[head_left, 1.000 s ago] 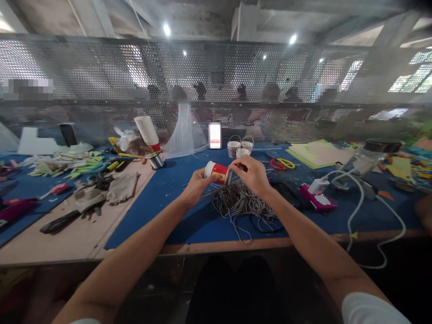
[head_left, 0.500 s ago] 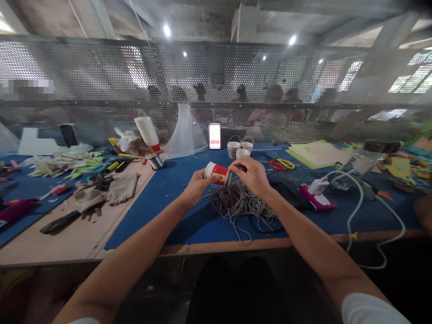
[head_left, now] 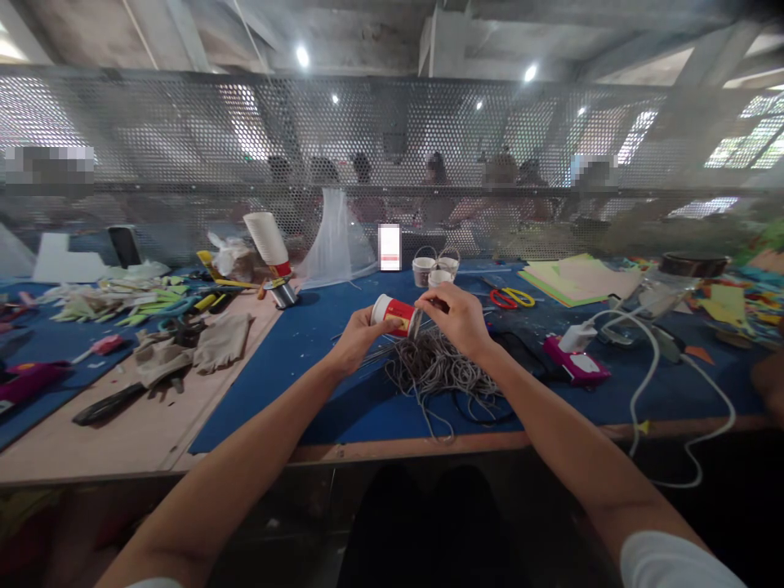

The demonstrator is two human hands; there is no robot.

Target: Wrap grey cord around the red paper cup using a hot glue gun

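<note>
My left hand (head_left: pixel 357 341) is closed around a red and white paper cup (head_left: pixel 399 315), which lies on its side in the air with one white end toward the left. Grey cord (head_left: pixel 417 323) is wound about the cup's right end. There my right hand (head_left: pixel 452 315) pinches the cord between thumb and fingertips; the held bit is mostly covered by the fingers. Right below both hands, a loose tangle of grey cord (head_left: pixel 444 371) spreads over the blue table mat (head_left: pixel 275 392).
Small cord-covered buckets (head_left: pixel 424 271) stand behind my hands, with red and yellow scissors (head_left: pixel 513 298) to their right. A magenta box with a white plug (head_left: pixel 576 361) sits right. At left are a stack of paper cups (head_left: pixel 267 237) and gloves (head_left: pixel 221 341).
The cup has turned slightly in my left hand, and my right fingers have shifted a little at its corded end. Everything else looks the same.
</note>
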